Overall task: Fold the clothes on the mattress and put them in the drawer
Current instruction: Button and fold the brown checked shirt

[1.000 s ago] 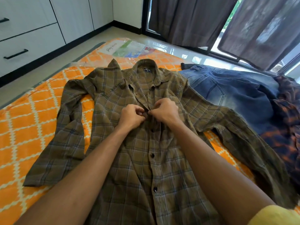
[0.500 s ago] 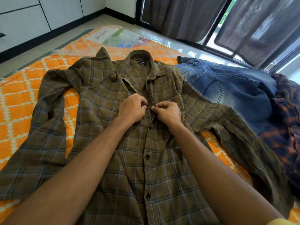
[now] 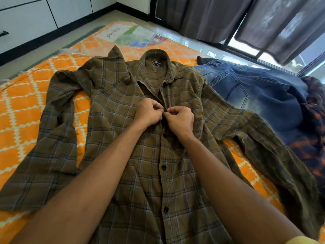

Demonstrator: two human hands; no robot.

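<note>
Nearest the camera, the lower front of the plaid shirt (image 3: 140, 182) lies flat and buttoned on the mattress (image 3: 22, 110), sleeves spread toward both side edges. Mid-chest, the left hand (image 3: 148, 113) and right hand (image 3: 179, 118) meet at the placket, fingers curled and pinching the cloth around a button. The collar beyond is open. Judging by this, folding has not begun: the shirt is only being fastened, and the jeans (image 3: 255, 95) and a dark garment (image 3: 314, 120) wait at the right edge. The drawer (image 3: 21, 20) stands shut past the far-left corner, with bare mattress left of the shirt.
</note>
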